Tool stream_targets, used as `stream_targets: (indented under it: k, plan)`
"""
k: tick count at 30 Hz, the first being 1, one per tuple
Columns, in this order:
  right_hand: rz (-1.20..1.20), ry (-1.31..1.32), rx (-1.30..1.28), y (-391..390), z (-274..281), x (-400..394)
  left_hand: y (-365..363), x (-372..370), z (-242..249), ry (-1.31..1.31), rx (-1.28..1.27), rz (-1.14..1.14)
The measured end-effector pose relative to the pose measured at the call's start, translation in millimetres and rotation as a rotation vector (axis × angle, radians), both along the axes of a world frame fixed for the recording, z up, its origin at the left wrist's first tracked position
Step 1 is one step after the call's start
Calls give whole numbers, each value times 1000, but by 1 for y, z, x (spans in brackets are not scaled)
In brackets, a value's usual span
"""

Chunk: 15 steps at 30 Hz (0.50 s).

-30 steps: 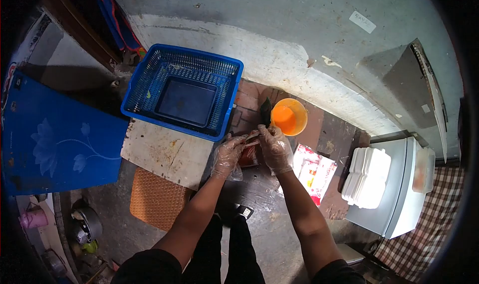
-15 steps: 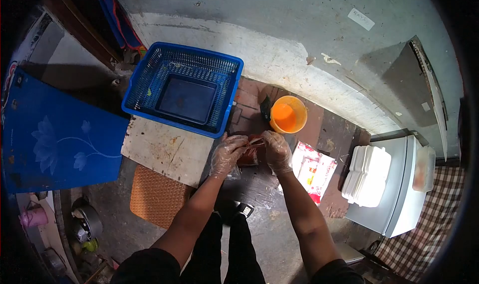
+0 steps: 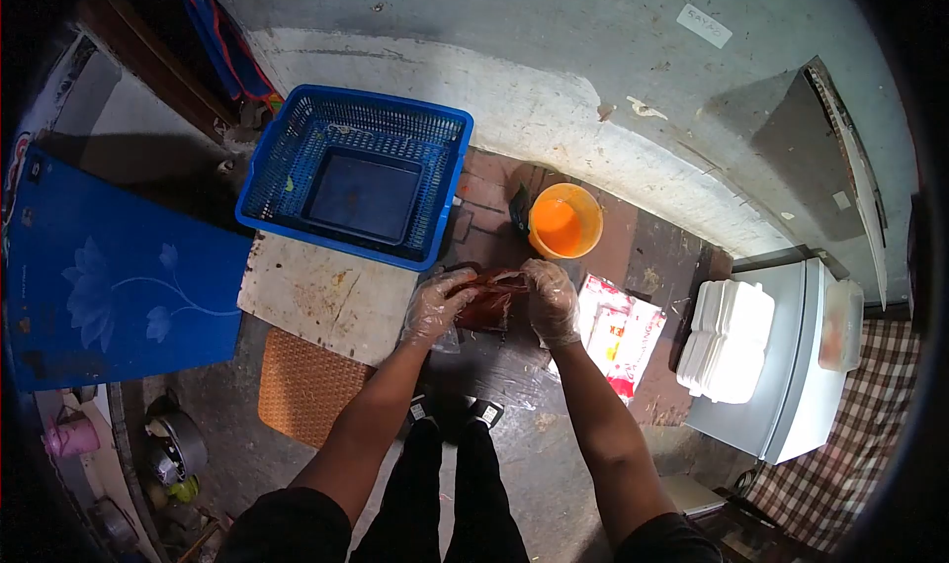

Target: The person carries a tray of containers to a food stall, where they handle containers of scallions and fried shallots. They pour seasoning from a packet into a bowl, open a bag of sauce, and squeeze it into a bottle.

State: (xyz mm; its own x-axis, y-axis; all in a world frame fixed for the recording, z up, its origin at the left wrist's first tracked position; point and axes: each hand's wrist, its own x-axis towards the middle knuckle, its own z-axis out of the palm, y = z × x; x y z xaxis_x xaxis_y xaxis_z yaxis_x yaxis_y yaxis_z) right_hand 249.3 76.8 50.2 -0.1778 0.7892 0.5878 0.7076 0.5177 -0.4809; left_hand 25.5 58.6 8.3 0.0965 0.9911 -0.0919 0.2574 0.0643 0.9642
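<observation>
A dark reddish-brown plastic bag [image 3: 482, 311] is stretched between my two hands over the low table. My left hand [image 3: 435, 304], in a clear plastic glove, grips the bag's left side near its upper edge. On the opposite side, my right hand [image 3: 554, 301], gloved likewise, pinches the top edge. What the bag contains, if anything, I cannot make out. Just beyond my right hand stands a yellow-orange tub [image 3: 565, 221] with something orange inside. Red-and-white printed packets [image 3: 618, 336] lie flat to the right of that hand.
A blue plastic basket [image 3: 341, 242] stands at the back left, by a pale board [image 3: 321, 296]. White foam boxes [image 3: 727, 341] are stacked on a small fridge [image 3: 781, 365] at right. Far left is a blue flowered panel [image 3: 129, 266]; a woven orange-brown mat [image 3: 314, 385] lies below the board.
My left hand has shifted a little left, and the bag is spread wider between my hands, showing more of it. The right hand keeps its grip. The view has shifted slightly.
</observation>
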Motion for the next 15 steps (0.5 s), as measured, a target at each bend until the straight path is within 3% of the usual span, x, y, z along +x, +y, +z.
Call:
stream_targets:
  k: [7,15]
  plan:
    - [-10,1,-58,-7,20,2,-12,-10,-2,5,-57,-36]
    - [83,12,-25,-4,-7,15,-12,-3,13,156,-83,-81]
